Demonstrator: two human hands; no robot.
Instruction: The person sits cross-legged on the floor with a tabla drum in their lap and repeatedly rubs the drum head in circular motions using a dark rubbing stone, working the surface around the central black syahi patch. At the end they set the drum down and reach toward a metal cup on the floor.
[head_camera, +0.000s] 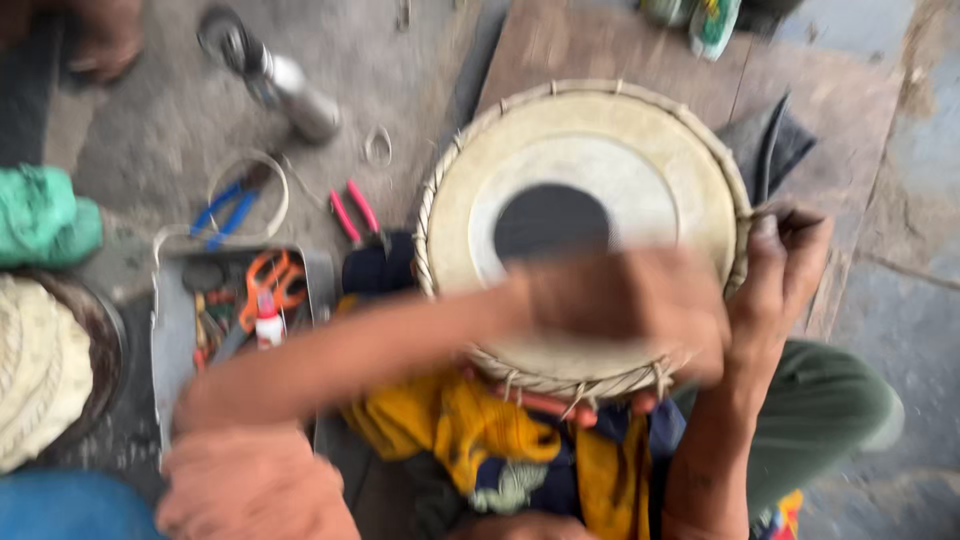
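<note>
**Lacing gripped at the drum's rim while the head is pressed flat**

A round drum (585, 235) is seen from above, its pale skin marked by a dark central disc, set on a yellow cloth (470, 425) in the lap, over a wooden board (580, 45). The left hand (625, 310) is laid across the near part of the skin; it is blurred by motion, so it cannot be told whether the fingers are spread or curled. The right hand (785, 265) is closed at the rim on the right side, and a thin strap (768, 150) appears to be pinched there, though the grip itself is not sharply shown.

The step in hand is judged to be work on the edge lacing. It would be done well if the drum were kept steady under the left palm, with pressure held on the skin's outer ring and off the dark disc. The strap would best be drawn along the line of the braided rim rather than outward, so that the hoop is not lifted on one side. Tension should be taken up little by little and evenly round the rim.

A tray (170, 330) with orange scissors (272, 285) lies to the left, red pliers (352, 212) and blue pliers (225, 208) beside it, all within reach.
</note>
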